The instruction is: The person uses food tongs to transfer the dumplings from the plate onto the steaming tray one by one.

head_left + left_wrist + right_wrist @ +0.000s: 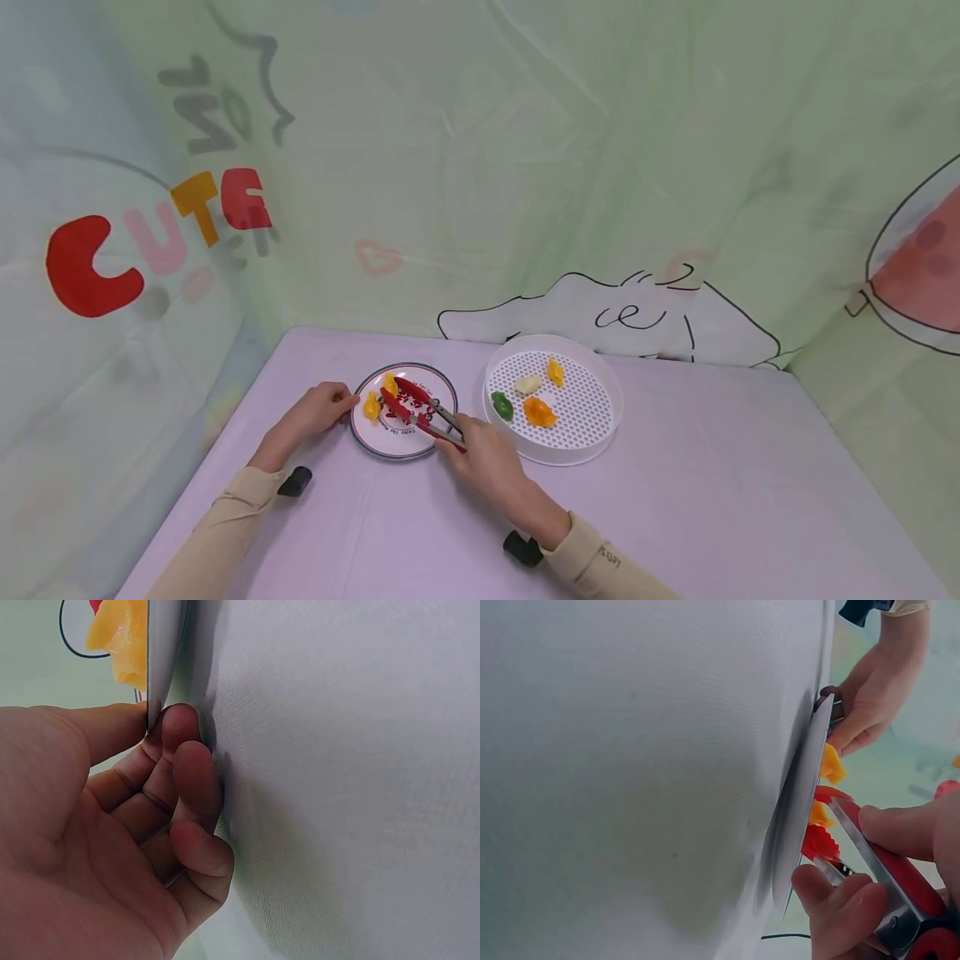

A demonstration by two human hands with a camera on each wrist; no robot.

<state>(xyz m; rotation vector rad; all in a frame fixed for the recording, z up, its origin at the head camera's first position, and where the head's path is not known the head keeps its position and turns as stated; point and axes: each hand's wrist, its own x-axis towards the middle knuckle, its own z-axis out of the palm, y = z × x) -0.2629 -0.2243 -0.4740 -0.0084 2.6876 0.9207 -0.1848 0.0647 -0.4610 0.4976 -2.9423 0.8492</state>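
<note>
Pale lilac cloth is covering the table (675, 500). On the left, the left hand (318, 410) is pinching the rim of the plate (375, 437). The right hand (487, 462) is gripping red tongs (420, 408), tips apart over yellow dumplings (372, 405). Further right, a white strainer tray (600, 433) is holding more pieces.

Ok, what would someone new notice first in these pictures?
Red-tipped metal tongs, gripped by the right hand, reach over a small round white plate holding yellow dumpling-shaped pieces. The left hand pinches that plate's left rim. Beside it on the right sits a round white perforated tray with orange, green and pale pieces.
</note>
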